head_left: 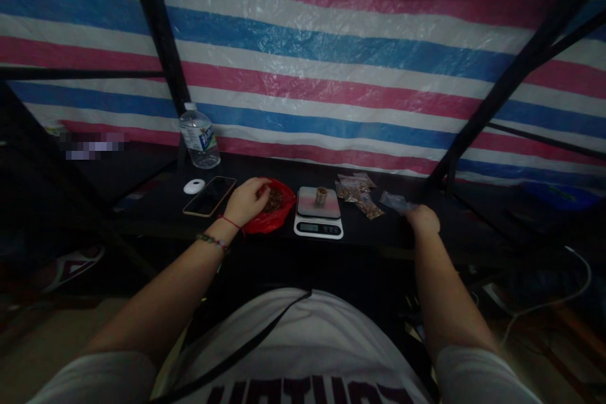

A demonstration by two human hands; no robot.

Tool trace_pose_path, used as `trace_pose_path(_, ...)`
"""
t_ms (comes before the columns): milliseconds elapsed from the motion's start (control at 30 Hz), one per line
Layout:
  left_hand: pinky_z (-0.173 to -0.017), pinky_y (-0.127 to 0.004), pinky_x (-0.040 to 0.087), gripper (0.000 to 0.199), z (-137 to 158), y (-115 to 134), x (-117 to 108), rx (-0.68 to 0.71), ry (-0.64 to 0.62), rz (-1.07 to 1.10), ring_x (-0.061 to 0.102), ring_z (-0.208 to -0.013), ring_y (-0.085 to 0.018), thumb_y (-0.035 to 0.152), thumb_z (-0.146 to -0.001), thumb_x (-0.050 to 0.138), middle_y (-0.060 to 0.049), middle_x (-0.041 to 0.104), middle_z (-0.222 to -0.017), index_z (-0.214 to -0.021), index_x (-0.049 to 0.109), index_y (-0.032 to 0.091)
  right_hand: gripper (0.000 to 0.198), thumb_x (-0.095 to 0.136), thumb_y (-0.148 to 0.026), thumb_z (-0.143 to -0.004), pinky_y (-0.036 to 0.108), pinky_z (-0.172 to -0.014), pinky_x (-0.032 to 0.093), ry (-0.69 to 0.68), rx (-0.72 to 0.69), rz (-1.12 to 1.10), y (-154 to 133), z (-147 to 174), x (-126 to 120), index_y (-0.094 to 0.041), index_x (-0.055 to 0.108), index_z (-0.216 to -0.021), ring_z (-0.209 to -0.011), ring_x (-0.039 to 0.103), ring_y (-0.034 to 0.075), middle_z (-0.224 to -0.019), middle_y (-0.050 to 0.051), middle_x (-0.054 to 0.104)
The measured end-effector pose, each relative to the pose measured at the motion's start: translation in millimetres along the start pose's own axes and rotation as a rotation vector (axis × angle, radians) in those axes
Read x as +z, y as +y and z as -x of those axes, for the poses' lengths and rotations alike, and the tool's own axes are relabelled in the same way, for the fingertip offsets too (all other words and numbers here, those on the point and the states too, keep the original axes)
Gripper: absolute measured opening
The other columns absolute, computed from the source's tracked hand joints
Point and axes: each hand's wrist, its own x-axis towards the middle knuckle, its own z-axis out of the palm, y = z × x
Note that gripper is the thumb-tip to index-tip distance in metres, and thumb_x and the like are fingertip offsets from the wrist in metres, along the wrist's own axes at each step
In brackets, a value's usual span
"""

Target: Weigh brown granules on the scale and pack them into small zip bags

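My left hand [247,202], a red cord and a beaded bracelet at its wrist, is over the left side of an opened red plastic bag [279,218]. Its fingers curl down at the small brown pieces [273,200] inside; whatever is between the fingertips is hidden. On the right, my right hand [423,219] has its fingers closed at the near end of some clear small plastic bags [396,202] lying on the black table. Between both hands stands a white digital scale [318,229] with a small round brownish container [321,196] on its metal plate.
Several filled clear sachets [357,192] lie right of the scale. At left are a phone [209,196], a white round object [194,186] and a clear plastic bottle [201,139]. Dark metal posts [158,31] flank the table [265,167], with a striped tarp [331,63] behind.
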Motion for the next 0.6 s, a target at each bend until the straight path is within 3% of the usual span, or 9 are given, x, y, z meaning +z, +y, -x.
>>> trace_pose_path(100, -0.087, -0.034, 0.050, 0.032, 1.2, 6.7, -0.7, -0.004, 0.013, 0.011, 0.062, -0.096, -0.022, 0.031, -0.088, 0.043, -0.009, 0.067, -0.105, -0.111, 0.062, 0.018, 0.035, 0.063, -0.030, -0.072, 0.040, -0.074, 0.052, -0.019, 0.080, -0.031, 7.9, -1.9, -7.1, -0.009, 0.073, -0.099, -0.097, 0.067, 0.036, -0.097, 0.026, 0.068)
trace_pose_path(200, -0.086, -0.034, 0.050, 0.030, 0.5, 14.2, -3.7, -0.005, 0.034, 0.036, 0.063, -0.093, -0.021, 0.030, -0.088, 0.044, -0.008, 0.068, -0.105, -0.109, 0.063, 0.019, 0.033, 0.060, -0.030, -0.074, 0.045, -0.074, 0.051, 0.074, 0.061, -0.135, 10.5, -2.9, -26.2, -0.013, 0.074, -0.098, -0.097, 0.065, 0.039, -0.100, 0.027, 0.067)
trace_pose_path(300, -0.084, -0.034, 0.051, 0.028, -1.7, 23.6, -9.1, -0.012, 0.062, 0.094, 0.063, -0.090, -0.020, 0.030, -0.087, 0.046, -0.007, 0.069, -0.099, -0.103, 0.065, 0.019, 0.033, 0.054, -0.029, -0.078, 0.044, -0.080, 0.050, 0.240, -0.105, -0.314, -9.0, 7.3, -53.8, -0.015, 0.072, -0.101, -0.097, 0.066, 0.035, -0.099, 0.020, 0.070)
trace_pose_path(367, -0.082, -0.034, 0.051, 0.027, -3.0, 32.2, -13.4, -0.019, 0.063, 0.165, 0.063, -0.088, -0.020, 0.031, -0.087, 0.047, -0.007, 0.069, -0.096, -0.101, 0.067, 0.018, 0.032, 0.053, -0.030, -0.079, 0.039, -0.081, 0.049, 0.293, -0.299, -0.496, -37.7, 29.5, -71.6, -0.014, 0.071, -0.100, -0.093, 0.066, 0.029, -0.094, 0.015, 0.071)
trace_pose_path(433, -0.082, -0.033, 0.052, 0.029, -3.3, 42.8, -17.3, -0.011, 0.022, 0.273, 0.063, -0.088, -0.020, 0.034, -0.087, 0.049, -0.007, 0.069, -0.098, -0.104, 0.067, 0.018, 0.031, 0.053, -0.033, -0.079, 0.034, -0.076, 0.050, 0.164, -0.533, -0.720, -74.1, 65.7, -84.8, -0.014, 0.071, -0.096, -0.083, 0.066, 0.023, -0.087, 0.011, 0.071)
trace_pose_path(500, -0.081, -0.033, 0.052, 0.034, -2.4, 53.9, -20.1, 0.006, -0.056, 0.401, 0.063, -0.090, -0.020, 0.037, -0.086, 0.052, -0.009, 0.067, -0.106, -0.112, 0.064, 0.019, 0.032, 0.054, -0.037, -0.080, 0.030, -0.069, 0.050, -0.116, -0.764, -0.898, -110.5, 110.0, -92.2, -0.017, 0.069, -0.099, -0.074, 0.065, 0.018, -0.084, 0.007, 0.069)
trace_pose_path(600, -0.081, -0.032, 0.053, 0.046, 0.4, 66.6, -21.5, -0.005, -0.174, 0.612, 0.064, -0.092, -0.019, 0.041, -0.084, 0.057, -0.011, 0.063, -0.118, -0.125, 0.057, 0.019, 0.031, 0.060, -0.036, -0.078, 0.025, -0.063, 0.049, -0.534, -1.023, -0.970, -152.3, 169.9, -94.4, -0.020, 0.066, -0.104, -0.070, 0.062, 0.015, -0.082, 0.003, 0.068)
